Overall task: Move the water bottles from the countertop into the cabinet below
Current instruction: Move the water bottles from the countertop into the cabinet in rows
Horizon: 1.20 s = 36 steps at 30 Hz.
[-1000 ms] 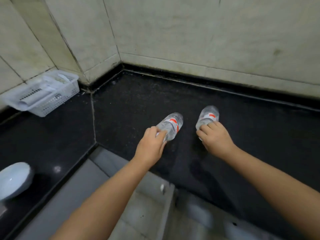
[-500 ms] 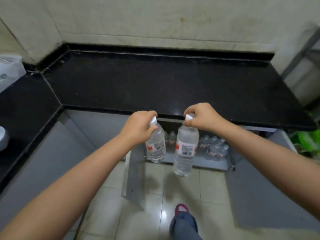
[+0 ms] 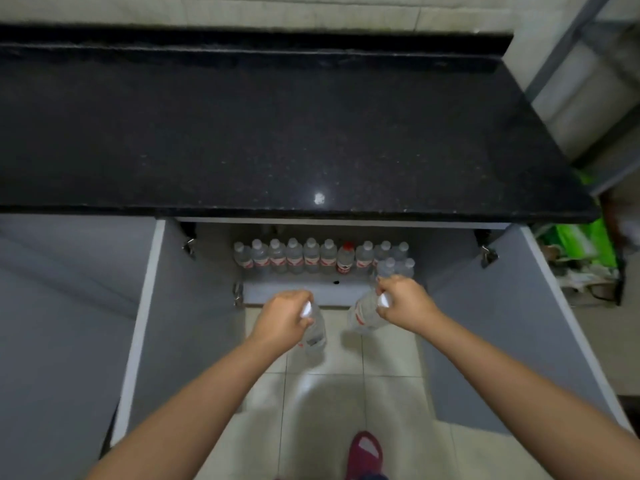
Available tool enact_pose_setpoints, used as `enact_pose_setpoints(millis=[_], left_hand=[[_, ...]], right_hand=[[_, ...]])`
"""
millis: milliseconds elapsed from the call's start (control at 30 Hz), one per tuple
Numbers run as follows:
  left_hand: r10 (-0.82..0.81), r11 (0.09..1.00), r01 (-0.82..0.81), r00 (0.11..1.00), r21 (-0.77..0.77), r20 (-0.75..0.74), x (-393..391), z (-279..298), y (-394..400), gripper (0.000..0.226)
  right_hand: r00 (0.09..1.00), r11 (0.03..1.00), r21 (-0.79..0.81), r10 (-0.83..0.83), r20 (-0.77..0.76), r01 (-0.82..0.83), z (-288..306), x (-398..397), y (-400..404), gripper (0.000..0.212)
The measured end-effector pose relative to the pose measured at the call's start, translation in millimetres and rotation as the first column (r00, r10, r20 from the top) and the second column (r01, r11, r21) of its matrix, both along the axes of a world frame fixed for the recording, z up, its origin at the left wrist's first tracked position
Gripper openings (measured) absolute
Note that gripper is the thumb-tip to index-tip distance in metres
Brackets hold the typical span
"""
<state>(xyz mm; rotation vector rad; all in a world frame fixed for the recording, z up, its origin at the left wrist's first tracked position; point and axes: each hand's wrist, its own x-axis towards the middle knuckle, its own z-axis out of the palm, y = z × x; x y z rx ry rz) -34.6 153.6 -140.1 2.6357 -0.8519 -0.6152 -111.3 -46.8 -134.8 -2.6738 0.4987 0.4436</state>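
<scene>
Your view looks straight down over a black speckled stone countertop (image 3: 277, 133) that spans the frame, its front edge overhanging an open grey cabinet (image 3: 311, 289) below. A pale tiled wall (image 3: 242, 12) runs along the countertop's back edge. On the left, a grey cabinet door (image 3: 173, 323) stands swung out toward you, beside a closed grey cabinet front (image 3: 62, 323).

Your left hand (image 3: 282, 320) is closed around the neck of a clear plastic water bottle with a white cap (image 3: 314, 332), which hangs upright over the pale glossy floor tiles (image 3: 332, 393), just in front of the cabinet's front edge. Inside, along the back of the cabinet floor, a row of clear capped bottles with red-and-white labels (image 3: 311, 256) stands upright, one of them red-capped, with two more just in front at the row's right end.

Your right hand (image 3: 403, 303) is clenched on the cap end of a second clear plastic bottle with a red-striped label (image 3: 363, 311), tilted, its base leaning left, at the cabinet's front edge. A dark red slipper (image 3: 365, 452) shows on the tiles near the bottom edge. To the right stands the other open grey door (image 3: 502, 323), and beyond it a green bag (image 3: 588, 244) near the countertop's right end.
</scene>
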Motion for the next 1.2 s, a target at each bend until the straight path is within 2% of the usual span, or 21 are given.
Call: enact_pose_setpoints(millis=[233, 333, 467, 567, 667, 867, 967, 1067, 1200], left_hand=[[-0.05, 0.997, 0.049, 0.999, 0.057, 0.008, 31.9, -128.8, -47.1, 0.034], [-0.15, 0.985, 0.148, 0.989, 0.087, 0.014, 56.7, -193.3, -61.4, 0.034], [-0.124, 0.99, 0.12, 0.991, 0.068, 0.058, 81.4, -281.0, -83.5, 0.034], [-0.09, 0.996, 0.088, 0.993, 0.024, 0.08, 95.2, -338.2, -104.8, 0.031], [-0.068, 0.997, 0.071, 0.99, -0.017, 0.125, 105.1, -380.9, -120.9, 0.03], [0.015, 0.992, 0.001, 0.991, -0.125, 0.13, 121.3, -399.6, -148.0, 0.016], [-0.025, 0.997, 0.035, 0.989, -0.07, 0.144, 127.3, -401.9, -146.9, 0.031], [-0.103, 0.994, 0.106, 0.984, -0.018, 0.146, 132.7, -406.4, -140.2, 0.051], [-0.123, 0.992, 0.127, 0.979, -0.014, 0.163, 141.6, -402.7, -136.6, 0.051]], right_hand=[[0.977, 0.98, 0.002, -0.198, -0.073, 0.199, -124.6, 33.5, -42.2, 0.027], [0.953, 0.954, 0.027, -0.296, -0.065, 0.298, -184.0, 52.2, -59.4, 0.023], [0.892, 0.889, 0.077, -0.451, -0.022, 0.451, -264.9, 72.1, -76.8, 0.016], [0.875, 0.871, 0.13, -0.482, 0.042, 0.474, -322.0, 87.9, -84.1, 0.013], [0.87, 0.87, 0.171, -0.482, 0.107, 0.462, -362.5, 103.7, -90.7, 0.022], [0.874, 0.89, 0.133, -0.454, 0.172, 0.436, -387.5, 129.1, -109.9, 0.035], [0.925, 0.934, 0.032, -0.356, 0.131, 0.355, -387.3, 132.3, -111.9, 0.046], [0.96, 0.967, 0.003, -0.255, 0.116, 0.256, -391.6, 128.9, -116.0, 0.046], [0.965, 0.974, -0.024, -0.222, 0.14, 0.227, -393.1, 121.3, -123.7, 0.046]])
